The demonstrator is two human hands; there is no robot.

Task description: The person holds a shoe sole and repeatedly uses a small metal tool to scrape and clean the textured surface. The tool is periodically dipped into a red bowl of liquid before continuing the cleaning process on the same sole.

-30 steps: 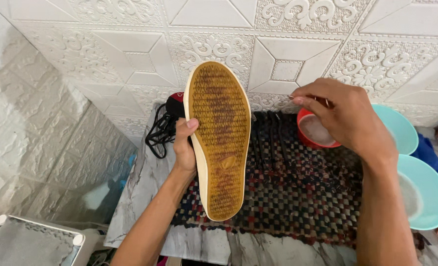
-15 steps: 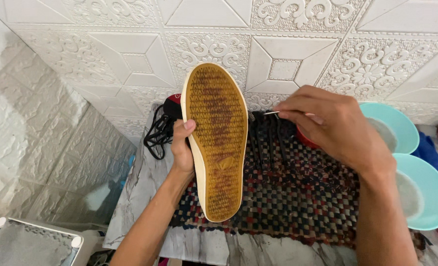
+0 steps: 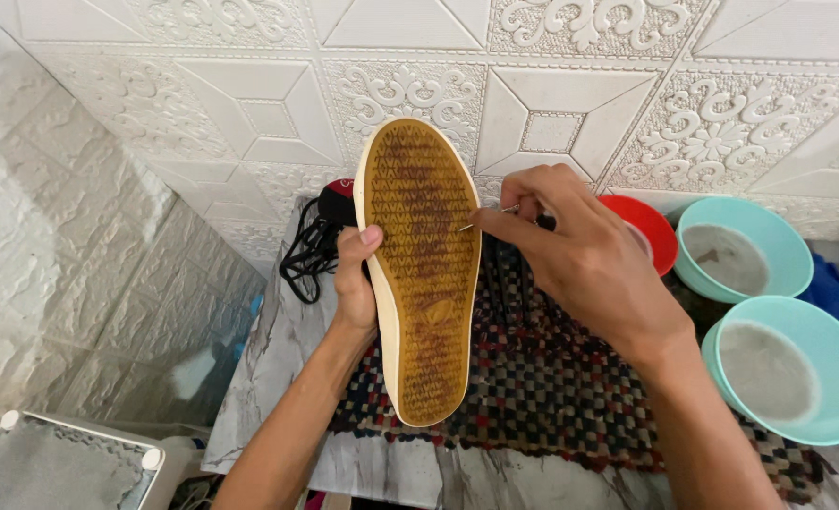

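Shoe (image 3: pixel 421 274) sole up, left hand (image 3: pixel 355 283) holds; right hand (image 3: pixel 580 255) w/ pin (image 3: pixel 481 220).

Right hand (image 3: pixel 580 255) brought its pin (image 3: pixel 481 219) (thin, metal) onto the sole (image 3: pixel 422 274).

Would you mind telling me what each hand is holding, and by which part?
The left hand grips the shoe by its side edge, sole up. The right hand pinches a thin metal pin at its rear end.
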